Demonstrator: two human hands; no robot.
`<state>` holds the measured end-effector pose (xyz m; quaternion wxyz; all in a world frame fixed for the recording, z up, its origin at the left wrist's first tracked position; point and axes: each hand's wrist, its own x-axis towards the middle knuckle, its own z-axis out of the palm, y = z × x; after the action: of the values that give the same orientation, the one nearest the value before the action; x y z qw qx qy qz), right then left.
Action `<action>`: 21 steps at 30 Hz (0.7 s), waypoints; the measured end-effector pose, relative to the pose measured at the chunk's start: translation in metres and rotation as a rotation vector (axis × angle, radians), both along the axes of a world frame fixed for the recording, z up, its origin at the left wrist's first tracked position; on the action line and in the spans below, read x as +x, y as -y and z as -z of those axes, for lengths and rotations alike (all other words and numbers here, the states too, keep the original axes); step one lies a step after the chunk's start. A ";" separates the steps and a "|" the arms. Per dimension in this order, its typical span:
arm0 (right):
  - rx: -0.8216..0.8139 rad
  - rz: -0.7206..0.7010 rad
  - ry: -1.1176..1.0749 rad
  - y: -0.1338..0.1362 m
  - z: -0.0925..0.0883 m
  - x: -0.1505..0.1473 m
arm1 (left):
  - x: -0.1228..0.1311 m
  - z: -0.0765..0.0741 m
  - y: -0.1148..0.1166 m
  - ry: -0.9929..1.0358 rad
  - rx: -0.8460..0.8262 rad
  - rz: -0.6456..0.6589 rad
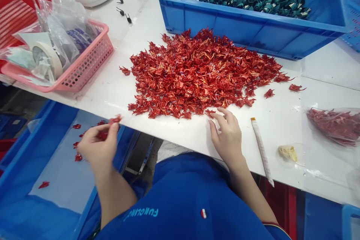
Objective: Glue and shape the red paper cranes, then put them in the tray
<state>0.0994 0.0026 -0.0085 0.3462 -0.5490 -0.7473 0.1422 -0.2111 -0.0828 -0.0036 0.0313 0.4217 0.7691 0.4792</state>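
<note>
A broad pile of small, spiky red flower-like pieces lies on the white table. My left hand is over the blue bin at the table's left front edge, pinching a red flower-like piece between thumb and fingertips. More red shows within its curled fingers; I cannot tell whether it is held or lies beyond. My right hand rests at the front edge of the pile, its fingers apart. The index fingertip is at a single red piece, with the thumb a little below.
Below the table, the blue bin holds scattered red pieces on a white sheet. A blue crate of dark green pieces stands behind the pile. A pink basket is left; a wrapped stick, yellowish bundle and bagged red pieces lie right.
</note>
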 end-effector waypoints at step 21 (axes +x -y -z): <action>-0.688 -0.119 -1.035 0.013 -0.017 0.009 | 0.097 -0.005 -0.040 0.308 0.117 0.284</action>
<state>0.1087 -0.0108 0.0090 0.4584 -0.4462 -0.4236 0.6414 -0.1138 -0.0424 0.0017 0.1913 0.4488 0.6587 0.5728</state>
